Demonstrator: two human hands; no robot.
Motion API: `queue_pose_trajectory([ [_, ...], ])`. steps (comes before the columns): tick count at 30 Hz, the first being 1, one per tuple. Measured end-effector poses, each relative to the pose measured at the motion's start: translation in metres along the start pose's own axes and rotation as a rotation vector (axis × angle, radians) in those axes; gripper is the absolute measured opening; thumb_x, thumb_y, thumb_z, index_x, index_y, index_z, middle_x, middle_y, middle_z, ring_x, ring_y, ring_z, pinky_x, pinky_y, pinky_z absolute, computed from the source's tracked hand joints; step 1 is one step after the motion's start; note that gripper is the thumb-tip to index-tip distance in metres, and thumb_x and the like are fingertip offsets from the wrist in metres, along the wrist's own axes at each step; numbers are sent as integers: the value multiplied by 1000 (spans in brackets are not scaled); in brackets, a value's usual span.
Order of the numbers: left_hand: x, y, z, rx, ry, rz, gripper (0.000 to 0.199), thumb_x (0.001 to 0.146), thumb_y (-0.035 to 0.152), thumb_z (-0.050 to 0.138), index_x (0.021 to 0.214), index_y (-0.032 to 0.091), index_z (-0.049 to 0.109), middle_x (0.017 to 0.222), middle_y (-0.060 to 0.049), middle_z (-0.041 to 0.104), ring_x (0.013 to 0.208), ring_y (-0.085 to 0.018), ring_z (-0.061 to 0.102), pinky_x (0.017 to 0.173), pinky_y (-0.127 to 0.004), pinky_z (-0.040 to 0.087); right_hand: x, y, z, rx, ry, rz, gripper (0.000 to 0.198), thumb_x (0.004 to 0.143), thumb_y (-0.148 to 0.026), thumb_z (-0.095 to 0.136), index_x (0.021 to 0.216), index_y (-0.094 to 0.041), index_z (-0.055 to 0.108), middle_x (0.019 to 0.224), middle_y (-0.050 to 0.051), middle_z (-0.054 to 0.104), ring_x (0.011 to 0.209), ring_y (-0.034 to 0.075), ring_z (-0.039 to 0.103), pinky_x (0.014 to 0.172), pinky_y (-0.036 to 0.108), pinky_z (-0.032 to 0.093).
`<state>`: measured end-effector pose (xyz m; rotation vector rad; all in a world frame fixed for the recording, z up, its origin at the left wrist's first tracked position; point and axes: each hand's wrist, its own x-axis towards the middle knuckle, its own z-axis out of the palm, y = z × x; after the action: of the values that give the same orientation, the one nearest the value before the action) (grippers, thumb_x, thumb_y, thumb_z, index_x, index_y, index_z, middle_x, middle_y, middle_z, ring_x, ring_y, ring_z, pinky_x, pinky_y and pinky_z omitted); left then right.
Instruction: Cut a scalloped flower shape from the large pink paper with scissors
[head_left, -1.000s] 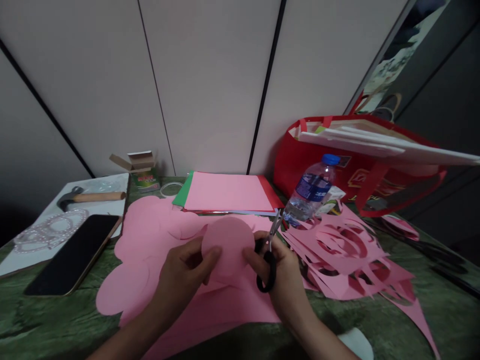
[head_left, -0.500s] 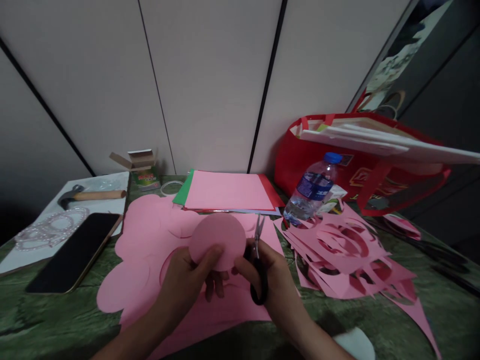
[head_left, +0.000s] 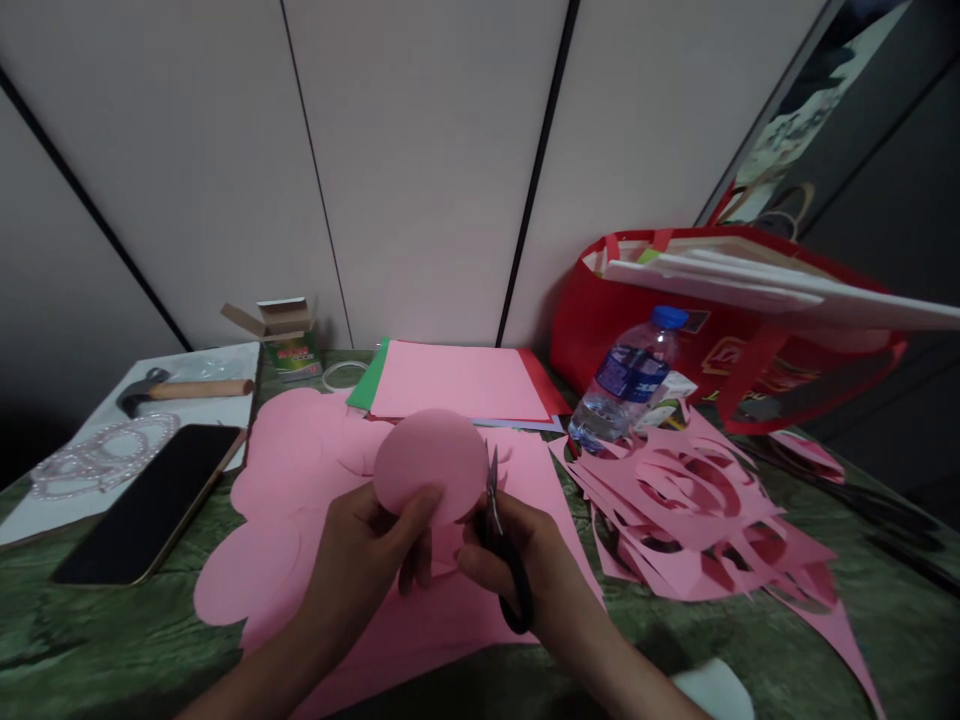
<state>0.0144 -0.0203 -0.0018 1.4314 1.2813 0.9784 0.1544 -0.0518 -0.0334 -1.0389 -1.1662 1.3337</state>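
My left hand (head_left: 382,545) pinches a pink paper circle (head_left: 430,460) near its lower edge, thumb on the near face. In my right hand (head_left: 529,555) is a pair of scissors (head_left: 493,500) with black handles, blades pointing up. The blades are slightly apart and stand right beside the circle's right edge; whether they touch it I cannot tell. Beneath both hands lies a large pink paper sheet (head_left: 450,630). More cut pink paper circles (head_left: 255,560) overlap on its left side.
Pink paper offcuts (head_left: 697,510) are heaped on the right by a water bottle (head_left: 622,380) and a red bag (head_left: 750,350). A stack of coloured paper (head_left: 454,380) lies at the back. On the left are a phone (head_left: 150,505), a hammer (head_left: 187,390) and an open small box (head_left: 292,345).
The paper circle has tipped and risen slightly. The scissors have moved left, closer to the circle's right edge, and their blades have drawn nearer each other.
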Motion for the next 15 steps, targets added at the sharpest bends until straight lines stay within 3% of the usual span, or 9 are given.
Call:
queue_pose_trajectory([
  [5, -2, 0, 0, 25, -19, 15, 43, 72, 36, 57, 34, 18, 48, 26, 4, 48, 25, -8, 44, 33, -19, 36, -1, -2, -1, -34, 10, -13, 18, 65, -21, 66, 72, -17, 51, 59, -6, 41, 53, 9, 34, 47, 21, 28],
  [15, -3, 0, 0, -26, 1, 5, 41, 73, 34, 58, 36, 17, 48, 25, 6, 47, 23, -7, 42, 32, -18, 35, 0, -1, 0, 4, -13, 26, 26, 63, -26, 71, 75, -16, 50, 59, -6, 44, 53, 9, 38, 48, 20, 30],
])
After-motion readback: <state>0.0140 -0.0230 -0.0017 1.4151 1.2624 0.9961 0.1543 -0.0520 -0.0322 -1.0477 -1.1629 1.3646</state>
